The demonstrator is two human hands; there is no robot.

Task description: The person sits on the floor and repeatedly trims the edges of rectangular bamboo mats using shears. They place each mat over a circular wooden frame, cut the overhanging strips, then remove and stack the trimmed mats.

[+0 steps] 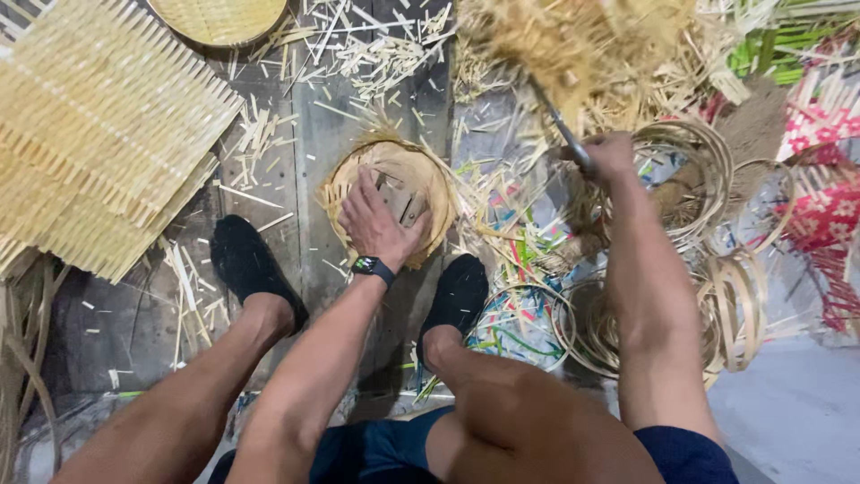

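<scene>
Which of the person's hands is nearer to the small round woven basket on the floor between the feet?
Left. The left hand rests inside the round woven basket, touching it. The right hand is raised off to the basket's right, gripping a metal tool.

The person sits with both bare legs forward, knees bent and apart, feet in black shoes set flat and pointing away. The left arm reaches straight down between the legs, a dark watch on its wrist; the left hand [381, 224] lies palm down, fingers [358, 199] spread and pressing. The right arm stretches forward and higher, elbow nearly straight; the right hand [609, 154] is closed in a fist around a thin handle, knuckles up.
</scene>
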